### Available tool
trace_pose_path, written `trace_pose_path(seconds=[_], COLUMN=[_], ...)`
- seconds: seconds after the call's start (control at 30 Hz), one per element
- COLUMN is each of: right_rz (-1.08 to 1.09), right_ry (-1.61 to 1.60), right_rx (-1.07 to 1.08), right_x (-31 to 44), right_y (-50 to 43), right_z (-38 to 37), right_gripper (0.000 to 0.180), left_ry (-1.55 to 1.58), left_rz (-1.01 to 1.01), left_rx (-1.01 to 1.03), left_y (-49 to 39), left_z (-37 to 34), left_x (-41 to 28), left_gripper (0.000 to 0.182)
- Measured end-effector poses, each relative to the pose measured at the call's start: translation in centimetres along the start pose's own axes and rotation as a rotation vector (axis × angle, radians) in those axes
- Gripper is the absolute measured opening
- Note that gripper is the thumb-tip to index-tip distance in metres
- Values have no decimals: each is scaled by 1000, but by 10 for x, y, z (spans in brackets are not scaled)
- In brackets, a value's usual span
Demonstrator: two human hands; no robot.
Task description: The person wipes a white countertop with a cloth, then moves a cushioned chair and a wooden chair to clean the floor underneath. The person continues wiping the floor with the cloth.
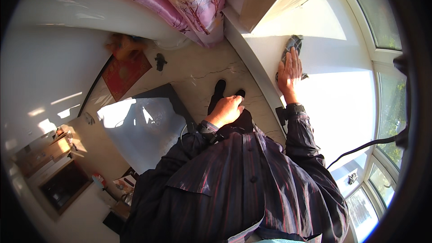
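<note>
My right hand (290, 72) lies with its fingers stretched over a dark checked cloth (294, 43) on the white windowsill (324, 54). Part of the cloth shows past the fingertips and another bit beside the palm; the rest is hidden under the hand. In front of my body hangs my left hand (226, 109), its fingers curled in, above my legs and dark shoes (220, 86). Nothing can be made out in it, though its palm side is hidden.
Windows (389, 108) line the right side, and a black cable (361, 152) crosses the sill. A pink patterned curtain (202, 6) hangs ahead. A grey-topped piece of furniture (145, 131) stands at my left, with a red mat (126, 74) and a small dark object (160, 62) on the floor beyond.
</note>
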State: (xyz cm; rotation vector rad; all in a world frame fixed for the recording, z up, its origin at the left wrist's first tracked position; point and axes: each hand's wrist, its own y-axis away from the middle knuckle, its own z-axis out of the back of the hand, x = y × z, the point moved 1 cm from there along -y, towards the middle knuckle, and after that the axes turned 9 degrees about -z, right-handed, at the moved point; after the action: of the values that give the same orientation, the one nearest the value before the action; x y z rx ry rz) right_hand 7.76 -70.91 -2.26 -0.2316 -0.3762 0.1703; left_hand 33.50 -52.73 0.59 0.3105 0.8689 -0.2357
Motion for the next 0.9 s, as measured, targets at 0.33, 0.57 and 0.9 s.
trace_pose_path(seconds=[0.33,0.57,0.9], right_rz=[-57,-198,226], right_ry=[-34,126,-199], right_rx=[23,-178,123], right_x=[-88,-153,54], right_y=[19,-74,-40], right_z=[34,5,-7], right_gripper=[47,47,50], left_ry=[-8,-28,20], left_rz=[-20,43,38], left_rx=[-44,-47,6], left_y=[-11,21,24], left_z=[11,6,-2], left_x=[1,25,13], left_gripper=[32,30,32])
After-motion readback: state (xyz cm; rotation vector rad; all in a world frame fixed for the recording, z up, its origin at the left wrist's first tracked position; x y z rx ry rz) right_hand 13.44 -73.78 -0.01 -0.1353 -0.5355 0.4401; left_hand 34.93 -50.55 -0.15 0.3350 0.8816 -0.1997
